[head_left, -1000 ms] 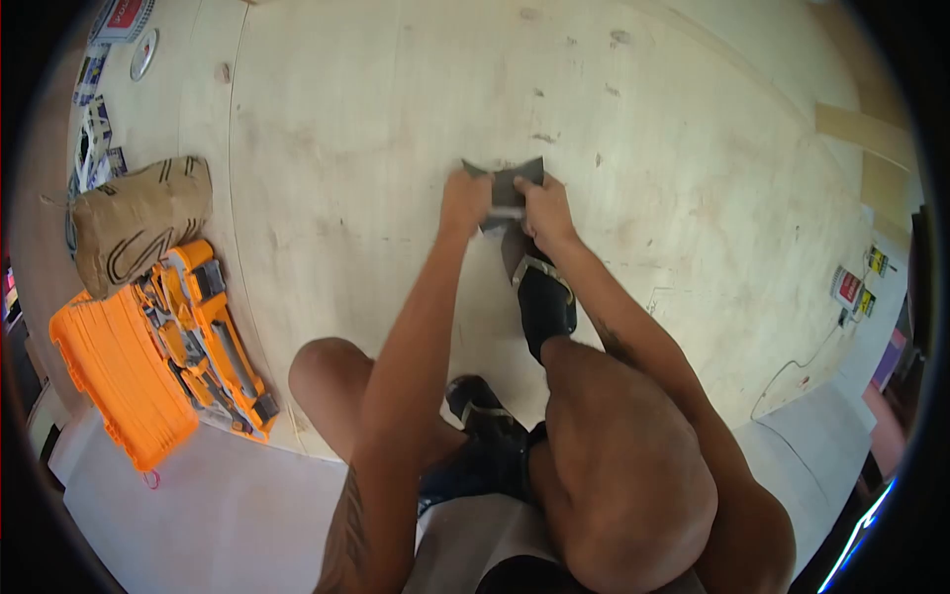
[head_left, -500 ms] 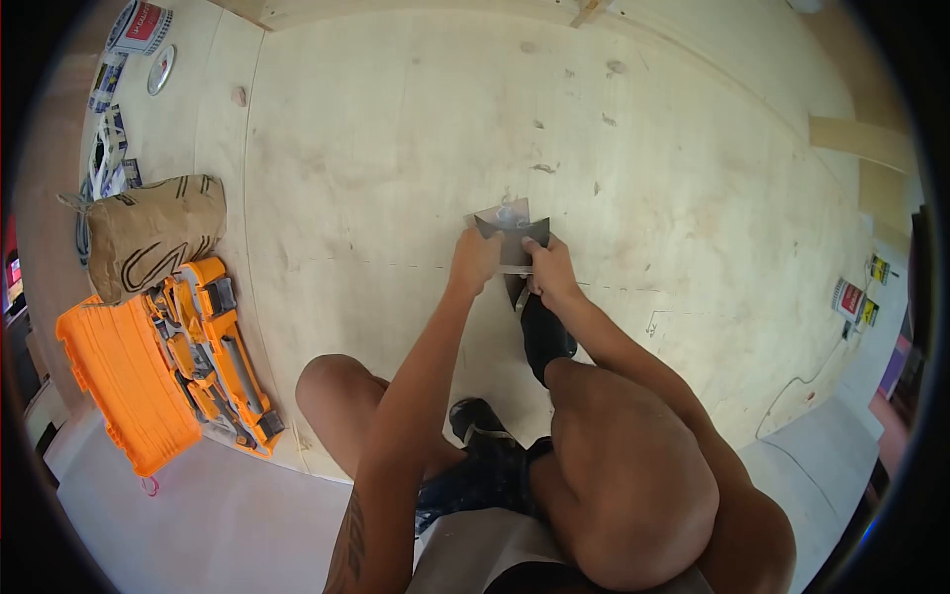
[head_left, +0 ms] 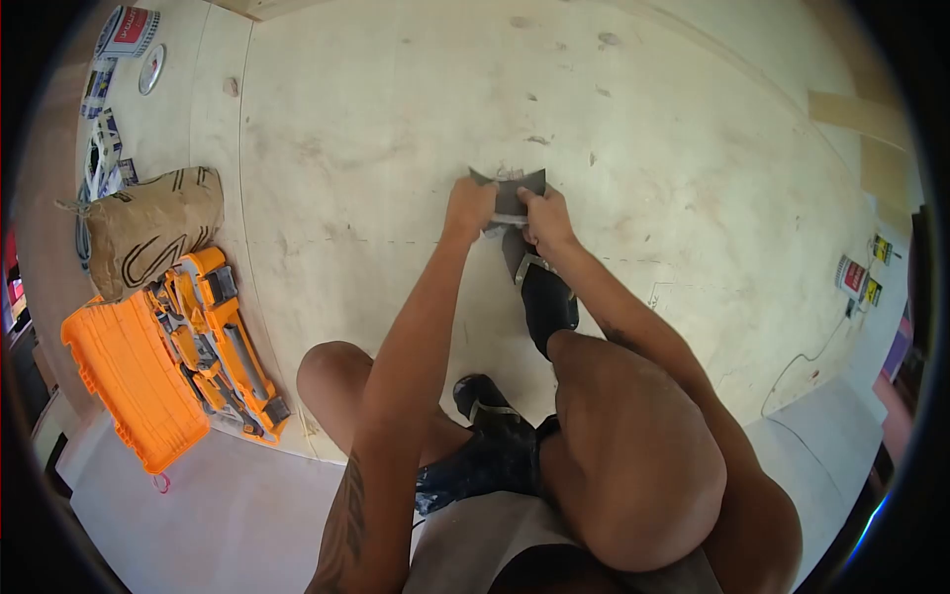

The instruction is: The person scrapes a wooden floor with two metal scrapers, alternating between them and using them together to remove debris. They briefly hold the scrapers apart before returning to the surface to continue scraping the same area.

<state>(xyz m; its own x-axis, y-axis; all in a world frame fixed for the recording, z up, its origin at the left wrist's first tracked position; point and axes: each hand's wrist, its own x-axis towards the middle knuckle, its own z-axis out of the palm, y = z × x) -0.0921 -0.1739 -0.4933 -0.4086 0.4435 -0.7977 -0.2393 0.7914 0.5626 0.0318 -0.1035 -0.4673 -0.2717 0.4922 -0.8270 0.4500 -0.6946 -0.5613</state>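
A dark grey sheet that looks like sandpaper (head_left: 521, 198) lies against the pale plywood (head_left: 346, 178), its corners flaring up and a pale strip along its near edge. My left hand (head_left: 471, 210) grips its left side. On the right side, my right hand (head_left: 547, 216) clamps it with the thumb on top. What is under the sheet is hidden by it and my fingers. A dark pointed flap (head_left: 514, 254) shows just below, beside my black boot (head_left: 548, 302). Small marks show on the wood right above the sheet.
At left sit an open orange tool case (head_left: 139, 376) with orange tools (head_left: 223, 337), a brown paper bag (head_left: 158, 228), a tub (head_left: 127, 32) and a round lid (head_left: 151, 69). Right of me are a small tub (head_left: 851, 277) and a thin cord (head_left: 792, 366). My other boot (head_left: 477, 396) is close below.
Both hands have pushed the sheet forward, away from me, and the reddish-brown piece seen beyond its far edge no longer shows. My view has shifted slightly.
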